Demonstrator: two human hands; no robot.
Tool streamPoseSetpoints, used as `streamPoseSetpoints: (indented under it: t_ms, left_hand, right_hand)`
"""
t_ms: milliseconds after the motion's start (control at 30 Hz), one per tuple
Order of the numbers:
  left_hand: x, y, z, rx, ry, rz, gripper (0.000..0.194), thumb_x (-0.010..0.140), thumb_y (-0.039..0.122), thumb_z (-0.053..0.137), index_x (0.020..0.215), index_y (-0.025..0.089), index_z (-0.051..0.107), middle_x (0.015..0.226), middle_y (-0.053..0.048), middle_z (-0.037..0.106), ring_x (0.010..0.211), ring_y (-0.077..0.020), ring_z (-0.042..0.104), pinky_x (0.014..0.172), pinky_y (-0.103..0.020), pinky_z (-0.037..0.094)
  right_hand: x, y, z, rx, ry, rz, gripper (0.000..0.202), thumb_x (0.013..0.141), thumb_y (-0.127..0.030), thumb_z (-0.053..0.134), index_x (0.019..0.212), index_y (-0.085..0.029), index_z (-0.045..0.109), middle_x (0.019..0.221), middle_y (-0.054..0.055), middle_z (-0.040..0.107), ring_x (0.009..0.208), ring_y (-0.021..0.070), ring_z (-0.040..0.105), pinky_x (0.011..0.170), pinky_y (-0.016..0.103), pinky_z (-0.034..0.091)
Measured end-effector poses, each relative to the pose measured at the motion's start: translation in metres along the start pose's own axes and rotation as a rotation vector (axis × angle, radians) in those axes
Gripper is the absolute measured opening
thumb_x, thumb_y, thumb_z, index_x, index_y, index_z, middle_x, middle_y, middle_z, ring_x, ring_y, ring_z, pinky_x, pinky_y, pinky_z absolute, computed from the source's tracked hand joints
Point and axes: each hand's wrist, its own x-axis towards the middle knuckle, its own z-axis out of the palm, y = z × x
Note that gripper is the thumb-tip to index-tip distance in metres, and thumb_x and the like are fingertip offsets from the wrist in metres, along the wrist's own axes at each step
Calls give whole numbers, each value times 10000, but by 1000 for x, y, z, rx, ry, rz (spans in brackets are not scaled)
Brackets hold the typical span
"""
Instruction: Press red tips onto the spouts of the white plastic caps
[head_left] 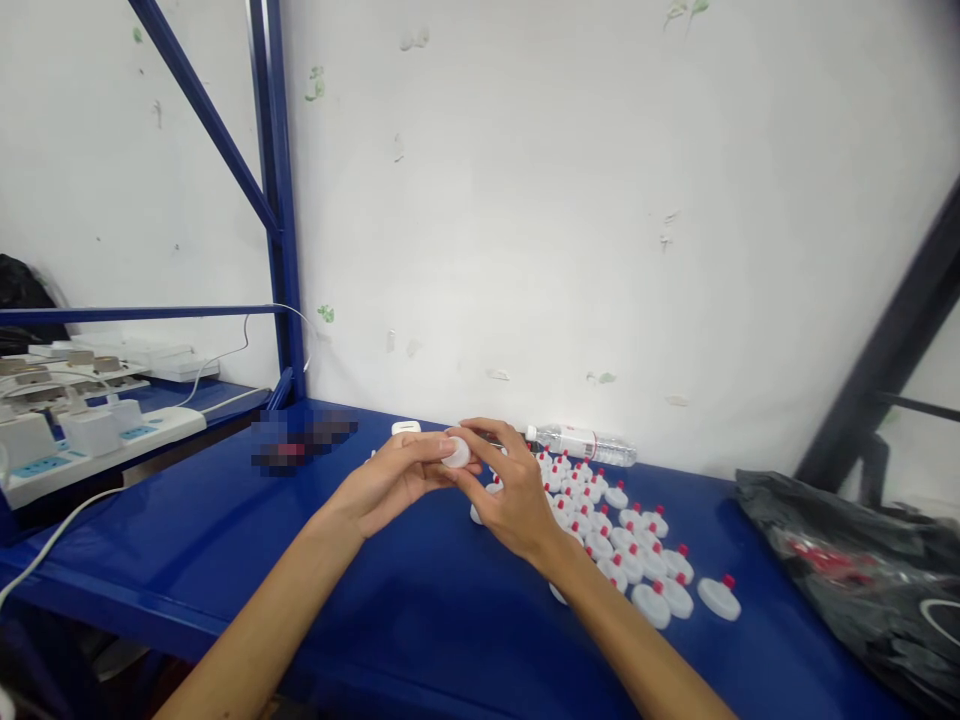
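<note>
A small round white plastic piece [457, 454] is held up over the table, with my left hand [394, 475] pinching it between thumb and fingers. From the other side my right hand [516, 488] closes its fingers on the same piece. Its far side is hidden by my fingers. Beside and behind my right hand lie several round white pieces with red tips [630, 565], spread over the blue table [420, 610]. One of them [718, 597] lies apart at the right.
Against the wall lies a clear plastic bottle [585, 443]. A white case [406, 427] sits behind my left hand. Black plastic bags [862, 580] cover the right side. Power strips with chargers [97, 435] stand at the left, beside a blue metal post [281, 200].
</note>
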Motion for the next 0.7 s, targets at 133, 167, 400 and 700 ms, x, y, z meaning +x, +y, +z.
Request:
streamPoseSetpoints:
  t_ms: [133, 167, 400, 700]
  left_hand:
    - [1, 3, 0, 119, 32, -19, 203, 773, 313, 772, 878, 142, 799, 879, -91, 793, 908, -254, 740, 918, -357, 549]
    - [0, 3, 0, 129, 29, -24, 220, 763, 315, 778, 893, 139, 800, 875, -93, 793, 912, -256, 740, 922, -355, 546]
    - [-2, 7, 3, 212, 6, 12, 132, 803, 288, 775, 855, 168, 793, 886, -43, 768, 878, -192, 704, 835, -278, 539]
    - [3, 13, -25, 1212, 318, 82, 439, 927, 498, 554, 1157, 170, 735, 1086, -105, 780, 979, -296, 719, 863, -350, 530]
  right_hand:
    - [-2, -3, 3, 3, -21, 7, 319, 963, -309, 603, 1278, -282, 649, 1240, 71, 659, 1167, 246, 603, 1007, 411, 480]
    - [-2, -4, 3, 6, -19, 5, 320, 964, -308, 603, 1280, -285, 648, 1236, 69, 666, 1163, 245, 607, 1004, 411, 480]
    - [-2, -6, 4, 15, -17, -1, 319, 979, -273, 584, 1296, -279, 620, 1251, 52, 668, 1166, 225, 601, 1014, 378, 448]
    - [-5, 3, 11, -206, -214, 104, 246, 932, -287, 625, 1153, -212, 702, 1114, 87, 672, 1055, 242, 617, 985, 409, 427]
